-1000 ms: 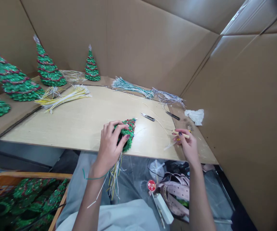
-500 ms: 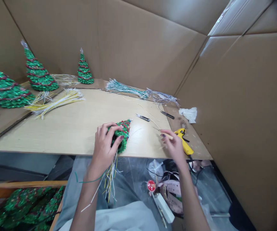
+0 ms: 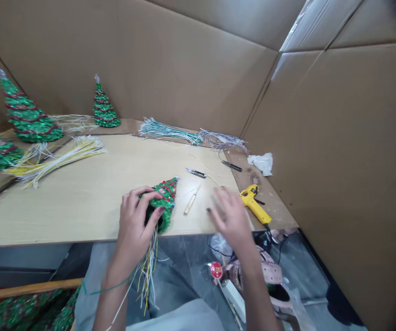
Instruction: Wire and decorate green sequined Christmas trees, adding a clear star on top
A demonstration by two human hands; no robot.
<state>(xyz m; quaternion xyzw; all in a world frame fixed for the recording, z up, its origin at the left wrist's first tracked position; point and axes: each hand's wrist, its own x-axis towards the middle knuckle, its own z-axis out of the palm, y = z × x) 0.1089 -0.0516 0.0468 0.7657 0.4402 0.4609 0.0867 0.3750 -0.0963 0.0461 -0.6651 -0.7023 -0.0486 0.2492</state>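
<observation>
A small green tinsel Christmas tree (image 3: 168, 193) with red trim lies on its side near the table's front edge, its hollow base facing me. My left hand (image 3: 138, 212) is closed around its base. White, yellow and green wires (image 3: 149, 271) hang from that base below the table edge. An awl with a pale wooden handle (image 3: 190, 205) rests on the table to the right of the tree. My right hand (image 3: 230, 216), a little blurred, is held over the table between the awl and the glue gun, fingers spread and holding nothing.
A yellow glue gun (image 3: 256, 204) lies at the right, with thread snips (image 3: 195, 173) and dark snips (image 3: 231, 166) behind. Bundles of yellow-white wires (image 3: 60, 158) and green-white wires (image 3: 170, 131) lie further back. Finished trees (image 3: 104, 110) stand at left; an orange crate (image 3: 29, 290) holds more.
My right hand has let go of the awl, which now lies on the table beside the tree. The fingers have opened. My left hand still holds the tree; the view has shifted right.
</observation>
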